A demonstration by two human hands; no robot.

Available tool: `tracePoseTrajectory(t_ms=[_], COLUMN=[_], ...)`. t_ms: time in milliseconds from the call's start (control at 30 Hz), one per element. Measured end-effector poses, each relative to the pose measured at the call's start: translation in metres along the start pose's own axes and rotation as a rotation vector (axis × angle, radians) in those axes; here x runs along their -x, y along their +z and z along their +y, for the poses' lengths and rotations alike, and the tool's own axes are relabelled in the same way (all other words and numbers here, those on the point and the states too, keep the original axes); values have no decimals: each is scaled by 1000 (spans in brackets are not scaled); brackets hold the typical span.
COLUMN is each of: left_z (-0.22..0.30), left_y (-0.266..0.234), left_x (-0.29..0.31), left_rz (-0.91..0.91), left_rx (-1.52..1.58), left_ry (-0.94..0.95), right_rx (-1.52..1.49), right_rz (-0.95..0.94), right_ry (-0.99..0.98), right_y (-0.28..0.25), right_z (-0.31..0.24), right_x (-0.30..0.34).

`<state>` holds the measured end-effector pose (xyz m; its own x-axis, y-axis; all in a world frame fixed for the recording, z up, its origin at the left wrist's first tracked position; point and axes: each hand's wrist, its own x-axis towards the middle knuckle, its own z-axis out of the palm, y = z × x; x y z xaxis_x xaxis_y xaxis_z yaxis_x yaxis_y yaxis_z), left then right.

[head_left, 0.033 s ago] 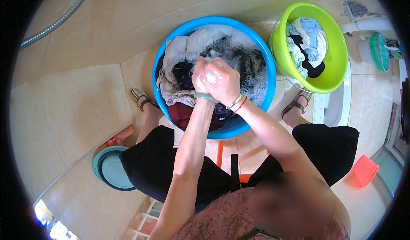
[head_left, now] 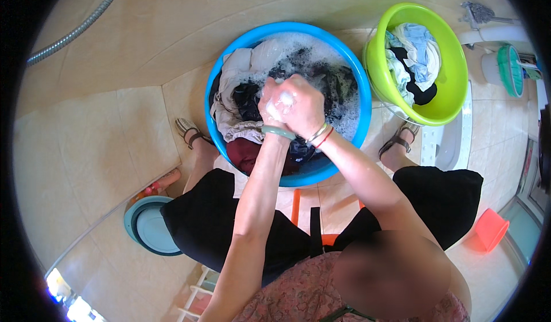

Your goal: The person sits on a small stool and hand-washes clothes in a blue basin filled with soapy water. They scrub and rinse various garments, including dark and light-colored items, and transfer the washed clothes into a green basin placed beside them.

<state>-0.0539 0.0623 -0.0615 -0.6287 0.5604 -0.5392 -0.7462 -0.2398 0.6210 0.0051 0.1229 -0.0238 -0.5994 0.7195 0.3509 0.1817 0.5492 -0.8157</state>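
Closely overlapping, left hand (head_left: 268, 105), right hand (head_left: 305, 105) (foamy)

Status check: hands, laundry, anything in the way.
Left hand and right hand pressed together, sudsy; anything held is hidden. Clothes soaking in foamy blue basin below. No obstruction visible at hands; green bucket beside basin.

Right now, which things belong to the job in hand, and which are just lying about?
In use:
- left hand and right hand, foamy, pressed together
- blue tub below them
- clothes and foam in it
- perhaps green bucket, with more clothes

Apparently lying about:
- basin
- orange-pink container
- hose
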Motion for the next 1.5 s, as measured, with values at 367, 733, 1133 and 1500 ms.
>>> tracePoseTrajectory(t_ms=[367, 733, 1133, 1500], left_z=[-5, -57, -61, 48], left_y=[1, -47, -51, -10], left_x=[-10, -63, -15, 27], left_rz=[61, -114, 31, -674], left_rx=[-612, -1761, -739, 404], left_ry=[-6, -171, 201, -590], right_rx=[190, 106, 12, -448], right_rz=[-7, -688, -77, -252], right_ry=[294, 558, 203, -333], right_y=[-24, 11, -17, -88], right_z=[141, 169, 93, -80], right_x=[20, 60, 43, 15])
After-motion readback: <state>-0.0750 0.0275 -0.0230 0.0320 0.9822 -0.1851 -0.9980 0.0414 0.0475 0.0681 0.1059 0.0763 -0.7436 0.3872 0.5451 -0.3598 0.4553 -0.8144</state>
